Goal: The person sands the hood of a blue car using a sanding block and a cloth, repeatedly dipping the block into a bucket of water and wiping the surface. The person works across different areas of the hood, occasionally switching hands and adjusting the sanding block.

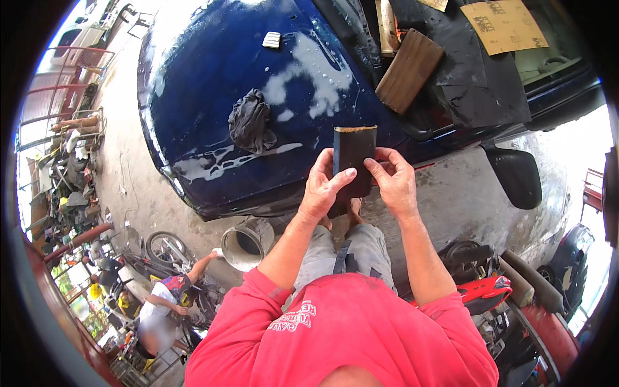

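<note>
The left hand (324, 188) and right hand (395, 182) grip the dark block (354, 151), its long axis pointing across the blue hood's (238, 71) near edge.

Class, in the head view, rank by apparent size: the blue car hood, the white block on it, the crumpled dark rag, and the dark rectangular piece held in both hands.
1. Blue car hood
2. Crumpled dark rag and dark rectangular piece: too alike to rank, the piece being nearer the camera
3. White block
</note>
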The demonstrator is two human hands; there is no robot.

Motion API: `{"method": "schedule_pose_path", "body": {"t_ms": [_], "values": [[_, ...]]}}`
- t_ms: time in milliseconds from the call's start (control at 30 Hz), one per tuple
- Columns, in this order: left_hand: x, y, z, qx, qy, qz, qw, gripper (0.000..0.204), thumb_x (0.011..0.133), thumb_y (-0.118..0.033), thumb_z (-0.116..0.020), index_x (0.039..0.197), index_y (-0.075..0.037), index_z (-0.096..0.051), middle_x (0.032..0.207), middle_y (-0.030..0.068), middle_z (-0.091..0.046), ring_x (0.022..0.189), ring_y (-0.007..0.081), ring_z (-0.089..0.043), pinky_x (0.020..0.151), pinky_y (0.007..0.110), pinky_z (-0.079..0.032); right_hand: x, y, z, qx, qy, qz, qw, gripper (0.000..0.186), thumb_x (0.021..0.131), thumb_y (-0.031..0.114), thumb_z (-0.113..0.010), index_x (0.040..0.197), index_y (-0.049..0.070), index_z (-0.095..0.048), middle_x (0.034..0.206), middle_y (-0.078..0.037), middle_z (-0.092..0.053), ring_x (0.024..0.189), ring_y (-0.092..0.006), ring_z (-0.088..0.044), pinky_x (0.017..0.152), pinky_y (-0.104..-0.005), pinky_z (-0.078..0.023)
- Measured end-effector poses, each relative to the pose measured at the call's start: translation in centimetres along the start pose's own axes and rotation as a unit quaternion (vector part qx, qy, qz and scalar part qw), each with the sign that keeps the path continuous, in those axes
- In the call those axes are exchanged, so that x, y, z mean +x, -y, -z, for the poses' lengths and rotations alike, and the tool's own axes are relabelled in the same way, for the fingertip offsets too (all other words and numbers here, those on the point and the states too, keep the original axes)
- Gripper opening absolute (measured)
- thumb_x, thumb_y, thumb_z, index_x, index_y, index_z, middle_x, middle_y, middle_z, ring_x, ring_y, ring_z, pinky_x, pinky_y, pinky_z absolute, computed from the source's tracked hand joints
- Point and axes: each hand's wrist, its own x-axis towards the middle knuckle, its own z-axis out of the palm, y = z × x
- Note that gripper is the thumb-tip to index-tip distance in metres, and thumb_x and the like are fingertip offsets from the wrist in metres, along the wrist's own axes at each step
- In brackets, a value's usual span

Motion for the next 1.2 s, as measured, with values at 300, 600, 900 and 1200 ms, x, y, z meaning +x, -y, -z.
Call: {"method": "schedule_pose_path", "body": {"t_ms": [300, 600, 900, 1200], "values": [[-5.4, -3.2, 3.3, -0.338, 0.072, 0.032, 0.938, 0.077, 0.106, -0.065, -0.061, 0.156, -0.009, -0.048, 0.148, 0.0112, -0.063, 0.134, 0.0254, -0.065, 0.114, 0.043, -0.053, -5.3, 2.7, -5.5, -0.065, 0.001, 0.037, 0.997, 0.02, 0.099, 0.01, -0.082, 0.103, 0.0, -0.066, 0.09, -0.002, -0.072, 0.079, -0.0055, -0.062, 0.07, -0.0245, -0.052], [-9.1, -8.7, 8.2, -0.4, 0.222, 0.075, 0.886, 0.094, 0.103, -0.076, -0.056, 0.167, -0.009, -0.039, 0.157, 0.014, -0.059, 0.144, 0.0293, -0.06, 0.121, 0.048, -0.048, -10.9, 7.1, -8.8, 0.188, 0.116, -0.007, 0.975, 0.038, 0.103, -0.001, -0.07, 0.138, -0.003, -0.057, 0.115, -0.009, -0.076, 0.105, -0.012, -0.072, 0.093, -0.0285, -0.06], [-10.7, -10.4, 8.9, -0.34, 0.202, 0.012, 0.918, 0.085, 0.108, -0.07, -0.053, 0.165, -0.008, -0.043, 0.155, 0.014, -0.061, 0.143, 0.029, -0.06, 0.122, 0.049, -0.048, -11.3, 8.4, -10.4, 0.165, 0.118, 0.046, 0.978, 0.038, 0.103, -0.003, -0.066, 0.14, -0.002, -0.055, 0.121, -0.01, -0.074, 0.109, -0.0132, -0.071, 0.1, -0.0304, -0.058], [-10.6, -8.5, 8.2, -0.339, 0.201, 0.022, 0.919, 0.064, 0.112, -0.058, -0.054, 0.155, -0.01, -0.052, 0.15, 0.0104, -0.066, 0.136, 0.0246, -0.066, 0.114, 0.044, -0.055, -11.9, 7.6, -9.2, 0.243, 0.117, 0.015, 0.963, 0.038, 0.103, -0.004, -0.065, 0.14, -0.003, -0.055, 0.12, -0.011, -0.075, 0.108, -0.0139, -0.071, 0.098, -0.0308, -0.058]]}}
